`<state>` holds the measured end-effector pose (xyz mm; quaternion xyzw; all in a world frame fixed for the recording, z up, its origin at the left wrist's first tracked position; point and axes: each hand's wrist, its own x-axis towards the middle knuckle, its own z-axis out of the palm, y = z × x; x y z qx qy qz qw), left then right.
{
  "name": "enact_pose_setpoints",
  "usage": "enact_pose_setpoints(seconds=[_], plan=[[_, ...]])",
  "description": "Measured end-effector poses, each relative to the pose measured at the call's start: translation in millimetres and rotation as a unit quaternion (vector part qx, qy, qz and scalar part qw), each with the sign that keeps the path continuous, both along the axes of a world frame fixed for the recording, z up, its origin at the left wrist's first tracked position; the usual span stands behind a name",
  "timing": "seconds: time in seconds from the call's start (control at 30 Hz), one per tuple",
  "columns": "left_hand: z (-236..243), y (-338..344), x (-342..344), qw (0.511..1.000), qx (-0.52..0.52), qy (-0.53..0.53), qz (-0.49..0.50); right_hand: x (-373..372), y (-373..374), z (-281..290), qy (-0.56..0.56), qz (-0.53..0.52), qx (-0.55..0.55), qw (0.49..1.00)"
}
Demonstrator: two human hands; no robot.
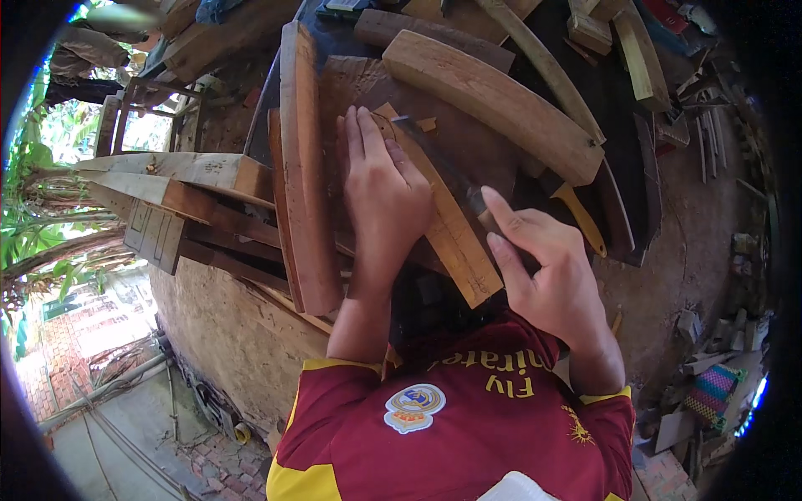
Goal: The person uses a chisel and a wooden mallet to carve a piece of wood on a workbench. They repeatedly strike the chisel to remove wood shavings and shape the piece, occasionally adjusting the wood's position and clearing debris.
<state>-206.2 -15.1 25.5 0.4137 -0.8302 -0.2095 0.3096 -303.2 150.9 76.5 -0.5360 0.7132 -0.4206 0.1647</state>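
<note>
A narrow, yellowish wooden board [458,249] lies slanted in front of me, its near end close to my shirt. My left hand [383,188] rests against its left edge with fingers stretched out flat toward the far end; its thumb is hidden. In my right hand [545,265], closed with the index finger extended, is a chisel [439,159]. Its handle is mostly covered by the fingers. The flat metal blade runs along the board's right side, its tip near the far end, close to my left fingers. Whether the blade touches the wood I cannot tell.
A long wooden beam [307,175] stands left of my left hand. Thick curved timber [493,100] lies beyond the chisel, and a yellow-handled tool [582,219] is right of it. More planks [180,188] jut out at the left. A woven multicoloured item [716,392] lies far right.
</note>
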Motion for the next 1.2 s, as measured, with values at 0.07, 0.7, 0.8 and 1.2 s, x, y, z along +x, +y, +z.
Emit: enact_pose_setpoints(seconds=[0.07, 0.7, 0.8, 1.2], plan=[[-1.9, 0.7, 1.0, 1.0, -0.003, 0.001, -0.001, 1.0, 0.1, 2.8, 0.004, 0.006, 0.022, 1.0], [-7.3, -2.3, 2.0, 0.999, -0.029, 0.012, -0.009, 15.1, 29.4, 11.2, 0.051, 0.0, 0.096, 0.994], [-7.8, -1.6, -0.2, 0.999, -0.031, 0.009, -0.013, 14.3, 9.6, 13.1, 0.084, -0.009, 0.119, 0.989], [-7.4, 1.8, 2.7, 1.0, -0.023, 0.01, -0.016, 14.3, 21.2, 19.1, 0.056, -0.008, 0.125, 0.99]])
